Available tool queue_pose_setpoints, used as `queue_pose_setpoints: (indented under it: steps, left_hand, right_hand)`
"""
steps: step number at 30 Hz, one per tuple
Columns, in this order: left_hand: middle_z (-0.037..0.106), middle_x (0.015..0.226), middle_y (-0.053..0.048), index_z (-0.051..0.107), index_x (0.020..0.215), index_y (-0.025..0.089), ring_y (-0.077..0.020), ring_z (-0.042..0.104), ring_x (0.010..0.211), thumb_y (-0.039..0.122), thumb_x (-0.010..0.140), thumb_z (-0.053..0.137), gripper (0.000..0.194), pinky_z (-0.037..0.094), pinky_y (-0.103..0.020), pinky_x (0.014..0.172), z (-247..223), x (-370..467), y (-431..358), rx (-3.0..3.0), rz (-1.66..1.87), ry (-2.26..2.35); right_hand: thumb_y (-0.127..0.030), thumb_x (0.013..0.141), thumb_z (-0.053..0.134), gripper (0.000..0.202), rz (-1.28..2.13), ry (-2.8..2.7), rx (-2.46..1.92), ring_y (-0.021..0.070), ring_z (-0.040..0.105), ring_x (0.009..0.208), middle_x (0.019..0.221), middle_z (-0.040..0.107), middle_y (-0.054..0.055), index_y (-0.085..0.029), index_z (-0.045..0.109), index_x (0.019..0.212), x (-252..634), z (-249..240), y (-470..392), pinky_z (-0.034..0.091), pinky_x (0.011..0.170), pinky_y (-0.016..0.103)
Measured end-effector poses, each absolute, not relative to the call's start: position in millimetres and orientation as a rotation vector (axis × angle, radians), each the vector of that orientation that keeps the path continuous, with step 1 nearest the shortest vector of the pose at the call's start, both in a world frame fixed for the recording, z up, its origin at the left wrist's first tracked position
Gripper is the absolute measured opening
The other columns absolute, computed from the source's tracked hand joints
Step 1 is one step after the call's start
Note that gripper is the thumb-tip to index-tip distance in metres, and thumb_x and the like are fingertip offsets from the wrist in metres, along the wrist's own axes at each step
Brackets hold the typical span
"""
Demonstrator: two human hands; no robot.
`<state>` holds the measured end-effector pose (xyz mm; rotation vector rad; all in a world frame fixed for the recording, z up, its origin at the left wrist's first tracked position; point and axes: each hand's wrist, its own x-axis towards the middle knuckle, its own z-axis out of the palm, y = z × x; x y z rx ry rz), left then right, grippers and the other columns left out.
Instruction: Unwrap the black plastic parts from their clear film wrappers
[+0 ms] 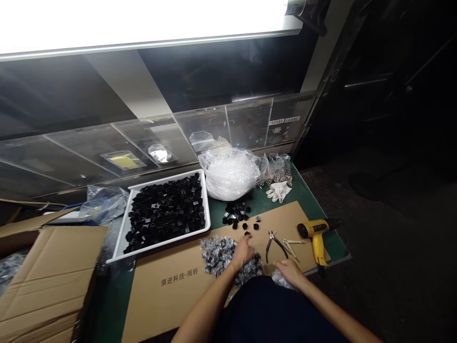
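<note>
My left hand (243, 252) reaches over the cardboard sheet, its fingers drawn together at a small black part (247, 233). Several more black parts (244, 226) lie just beyond it. Beneath and beside this hand spreads a heap of black parts in clear plastic bags (218, 252). Close to my body, my right hand (290, 272) is closed on clear plastic wrap (282, 280), whose contents I cannot make out. Pliers with dark handles (273, 243) and light-handled cutters (293, 247) lie beyond the right hand.
A white tray (208, 209) full of black parts stands at the left back, beside a large bag of clear plastic (232, 174). Bags of metal pieces (282, 174) and a white glove (279, 191) lie farther right. A yellow heat gun (317, 238) and an open carton (53, 276) flank the cardboard (171, 300).
</note>
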<state>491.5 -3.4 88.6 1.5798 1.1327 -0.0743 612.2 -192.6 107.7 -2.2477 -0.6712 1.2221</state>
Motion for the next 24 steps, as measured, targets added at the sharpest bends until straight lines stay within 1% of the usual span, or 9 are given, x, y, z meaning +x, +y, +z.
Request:
queue_pose_setpoints:
  steps: [2, 4, 6, 9, 11, 14, 19, 22, 24]
  left_hand:
    - [0.056, 0.127, -0.013, 0.062, 0.115, 0.018, -0.0301, 0.043, 0.125, 0.011, 0.063, 0.067, 0.053, 0.027, -0.039, 0.109, 86.7, 481.3, -20.2, 1.771, -0.199, 0.965]
    - [0.059, 0.123, -0.013, 0.066, 0.108, 0.020, -0.0331, 0.042, 0.125, 0.008, 0.059, 0.066, 0.051, 0.023, -0.045, 0.110, 83.8, 474.4, -32.4, 1.914, -0.292, 0.842]
    - [0.063, 0.115, -0.014, 0.068, 0.103, 0.019, -0.0337, 0.044, 0.121, 0.009, 0.063, 0.063, 0.042, 0.023, -0.048, 0.108, 80.7, 471.1, -37.8, 2.023, -0.324, 0.776]
    - [0.065, 0.103, -0.014, 0.069, 0.095, 0.018, -0.0303, 0.050, 0.112, 0.013, 0.076, 0.054, 0.025, 0.023, -0.046, 0.106, 78.0, 468.6, -36.7, 2.134, -0.283, 0.755]
    - [0.066, 0.096, -0.014, 0.069, 0.089, 0.018, -0.0276, 0.053, 0.104, 0.017, 0.082, 0.048, 0.023, 0.027, -0.043, 0.103, 78.2, 465.5, -34.4, 2.170, -0.223, 0.779]
    - [0.066, 0.091, -0.012, 0.067, 0.088, 0.018, -0.0243, 0.054, 0.098, 0.020, 0.087, 0.043, 0.024, 0.034, -0.036, 0.095, 80.1, 457.7, -33.8, 2.178, -0.108, 0.848]
    - [0.063, 0.087, -0.009, 0.062, 0.085, 0.016, -0.0203, 0.055, 0.087, 0.018, 0.085, 0.044, 0.018, 0.039, -0.031, 0.082, 83.3, 448.4, -40.3, 2.100, 0.042, 0.924]
    - [0.060, 0.085, -0.006, 0.058, 0.085, 0.017, -0.0171, 0.053, 0.080, 0.018, 0.086, 0.042, 0.016, 0.038, -0.028, 0.076, 88.3, 450.1, -44.8, 1.986, 0.096, 0.915]
    - [0.058, 0.080, -0.003, 0.055, 0.085, 0.018, -0.0151, 0.051, 0.074, 0.020, 0.088, 0.042, 0.014, 0.037, -0.027, 0.071, 93.5, 452.1, -47.0, 1.871, 0.100, 0.875]
  right_hand:
    - [-0.041, 0.081, 0.044, 0.039, 1.214, -0.688, -2.244, 0.0138, 0.043, 0.051, 0.047, 0.043, -0.003, -0.020, 0.043, 0.048, 610.8, 105.7, -194.8, 0.027, 0.051, 0.026]
    - [-0.039, 0.081, 0.045, 0.038, 1.197, -0.717, -2.245, 0.0136, 0.044, 0.052, 0.047, 0.044, -0.003, -0.020, 0.044, 0.048, 610.1, 103.4, -195.1, 0.027, 0.051, 0.025]
    - [-0.037, 0.081, 0.047, 0.036, 1.172, -0.746, -2.257, 0.0136, 0.046, 0.053, 0.048, 0.046, -0.003, -0.019, 0.047, 0.049, 609.3, 101.3, -194.0, 0.028, 0.052, 0.025]
    - [-0.032, 0.079, 0.051, 0.028, 1.137, -0.779, -2.271, 0.0140, 0.052, 0.058, 0.054, 0.055, -0.002, -0.018, 0.057, 0.056, 607.9, 99.7, -191.5, 0.032, 0.055, 0.024]
    - [-0.029, 0.077, 0.053, 0.018, 1.133, -0.789, -2.277, 0.0143, 0.055, 0.061, 0.063, 0.063, -0.001, -0.018, 0.066, 0.070, 607.6, 99.6, -189.9, 0.036, 0.057, 0.023]
    - [-0.024, 0.076, 0.052, 0.025, 1.162, -0.828, -2.262, 0.0157, 0.062, 0.069, 0.081, 0.072, 0.001, -0.022, 0.071, 0.092, 608.1, 100.7, -186.3, 0.042, 0.064, 0.024]
    - [-0.029, 0.079, 0.054, 0.040, 1.155, -0.988, -2.242, 0.0210, 0.065, 0.096, 0.107, 0.071, 0.007, -0.022, 0.065, 0.117, 604.4, 106.7, -173.3, 0.046, 0.082, 0.028]
    - [-0.034, 0.080, 0.057, 0.058, 1.113, -1.130, -2.303, 0.0240, 0.066, 0.096, 0.108, 0.071, 0.011, -0.022, 0.050, 0.136, 598.9, 113.3, -163.4, 0.046, 0.081, 0.031]
    - [-0.034, 0.080, 0.057, 0.058, 1.086, -1.211, -2.300, 0.0243, 0.066, 0.094, 0.103, 0.072, 0.010, -0.024, 0.048, 0.136, 595.9, 117.3, -157.7, 0.045, 0.079, 0.031]
